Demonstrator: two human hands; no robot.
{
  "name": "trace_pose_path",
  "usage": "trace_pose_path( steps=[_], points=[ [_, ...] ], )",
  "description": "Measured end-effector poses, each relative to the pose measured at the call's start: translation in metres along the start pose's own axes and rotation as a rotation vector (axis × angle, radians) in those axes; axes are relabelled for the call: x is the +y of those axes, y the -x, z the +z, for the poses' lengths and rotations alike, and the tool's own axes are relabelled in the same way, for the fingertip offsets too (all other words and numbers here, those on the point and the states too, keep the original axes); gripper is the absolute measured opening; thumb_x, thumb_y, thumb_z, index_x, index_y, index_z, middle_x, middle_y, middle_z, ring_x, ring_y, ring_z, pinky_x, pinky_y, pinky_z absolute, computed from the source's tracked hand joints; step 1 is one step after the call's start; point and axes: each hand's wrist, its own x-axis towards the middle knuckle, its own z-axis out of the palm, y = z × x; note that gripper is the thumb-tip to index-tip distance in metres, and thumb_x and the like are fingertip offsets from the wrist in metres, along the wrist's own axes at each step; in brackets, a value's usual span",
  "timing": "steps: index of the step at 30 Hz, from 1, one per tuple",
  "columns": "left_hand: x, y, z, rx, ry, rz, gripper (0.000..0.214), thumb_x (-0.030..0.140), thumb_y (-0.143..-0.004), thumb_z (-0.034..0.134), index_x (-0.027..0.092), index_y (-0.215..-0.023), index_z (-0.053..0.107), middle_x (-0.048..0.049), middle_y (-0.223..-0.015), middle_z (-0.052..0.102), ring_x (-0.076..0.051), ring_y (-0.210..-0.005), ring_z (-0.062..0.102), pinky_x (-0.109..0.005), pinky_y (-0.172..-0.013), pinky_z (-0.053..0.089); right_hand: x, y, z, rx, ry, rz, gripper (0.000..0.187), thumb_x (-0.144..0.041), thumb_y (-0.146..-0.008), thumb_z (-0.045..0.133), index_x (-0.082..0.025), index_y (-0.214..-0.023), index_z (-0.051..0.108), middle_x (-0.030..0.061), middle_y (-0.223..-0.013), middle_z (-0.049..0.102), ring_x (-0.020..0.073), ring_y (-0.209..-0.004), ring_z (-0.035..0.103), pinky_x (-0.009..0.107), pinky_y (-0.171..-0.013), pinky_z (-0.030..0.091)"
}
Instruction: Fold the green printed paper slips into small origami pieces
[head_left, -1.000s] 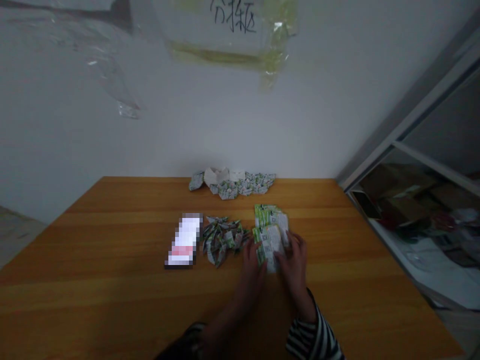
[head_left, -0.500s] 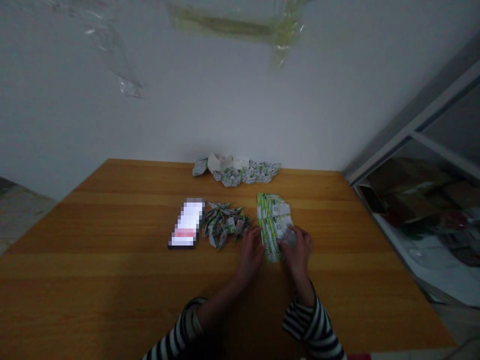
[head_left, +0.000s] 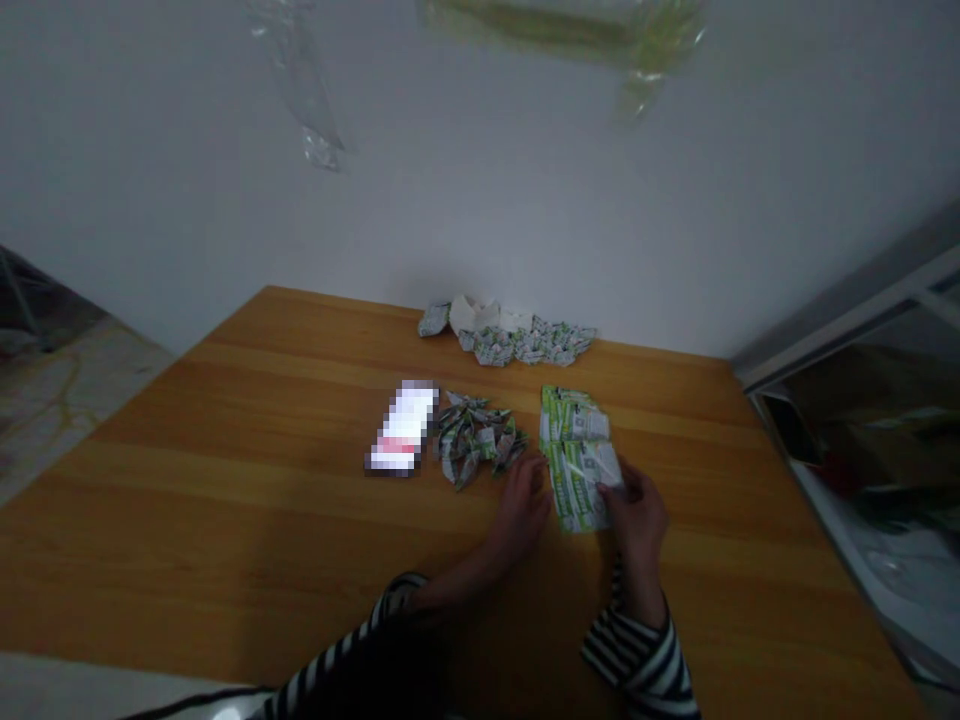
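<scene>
A stack of green and white printed paper slips [head_left: 578, 470] lies on the wooden table [head_left: 225, 480]. My right hand [head_left: 641, 518] rests at the stack's right near corner, fingers curled on the top slip. My left hand [head_left: 525, 505] lies at the stack's left edge, fingers bent and touching the paper. A small heap of folded paper pieces [head_left: 478, 448] sits just left of the stack, close to my left hand. Both arms wear black and white striped sleeves.
A phone [head_left: 403, 440] with a lit screen lies left of the folded heap. A second row of folded paper pieces [head_left: 514, 338] sits at the table's far edge by the white wall. A metal-framed shelf [head_left: 862, 400] stands to the right.
The camera has swung left and down, so the table sits more to the right. Both hands have stayed at the slip stack, the right one sliding toward its near right corner.
</scene>
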Motion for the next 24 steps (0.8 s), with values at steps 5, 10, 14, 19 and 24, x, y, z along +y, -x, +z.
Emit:
trace_pose_path(
  steps=[5, 10, 14, 19, 24],
  points=[
    [0.004, -0.001, -0.002, 0.003, -0.024, -0.023, 0.044, 0.009, -0.085, 0.053, 0.022, -0.127, 0.05, -0.0126, -0.134, 0.05, -0.026, -0.128, 0.049, -0.047, -0.105, 0.046, 0.004, -0.001, -0.004, 0.1, 0.143, -0.08, 0.044, -0.054, -0.071, 0.069, -0.013, -0.086, 0.074, 0.0132, -0.082, 0.072, 0.0273, -0.074, 0.06, 0.038, -0.071, 0.047],
    [0.009, -0.002, -0.005, 0.017, -0.114, 0.012, 0.046, 0.01, -0.087, 0.052, 0.022, -0.13, 0.049, -0.0121, -0.136, 0.05, -0.025, -0.13, 0.047, -0.046, -0.11, 0.04, -0.003, -0.001, -0.019, 0.398, 0.267, -0.228, 0.048, -0.059, -0.083, 0.058, -0.015, -0.076, 0.074, 0.0183, -0.095, 0.071, 0.033, -0.095, 0.06, 0.046, -0.086, 0.044],
    [0.012, -0.002, -0.011, -0.01, -0.157, 0.042, 0.041, 0.015, -0.09, 0.051, 0.02, -0.13, 0.05, -0.0126, -0.132, 0.055, -0.026, -0.127, 0.05, -0.046, -0.111, 0.039, -0.003, 0.0, -0.022, 0.39, 0.098, -0.149, 0.053, -0.061, -0.087, 0.053, -0.012, -0.081, 0.075, 0.0154, -0.084, 0.073, 0.0291, -0.079, 0.064, 0.042, -0.078, 0.048],
    [0.016, -0.004, -0.016, -0.061, -0.094, -0.008, 0.031, 0.025, -0.095, 0.048, 0.021, -0.125, 0.056, -0.0104, -0.118, 0.066, -0.025, -0.11, 0.062, -0.041, -0.1, 0.047, -0.003, -0.003, -0.027, 0.199, 0.112, 0.033, 0.065, -0.062, -0.088, 0.045, -0.005, -0.097, 0.074, 0.0214, -0.086, 0.074, 0.0318, -0.074, 0.066, 0.038, -0.064, 0.048],
    [0.028, -0.006, -0.018, -0.088, 0.033, -0.072, 0.034, 0.033, -0.094, 0.052, 0.021, -0.126, 0.055, -0.0091, -0.106, 0.069, -0.024, -0.097, 0.066, -0.038, -0.091, 0.051, -0.026, 0.0, -0.033, 0.432, -0.095, 0.07, 0.067, -0.053, -0.087, 0.054, -0.005, -0.133, 0.057, 0.022, -0.106, 0.07, 0.0305, -0.088, 0.068, 0.037, -0.071, 0.052]
  ],
)
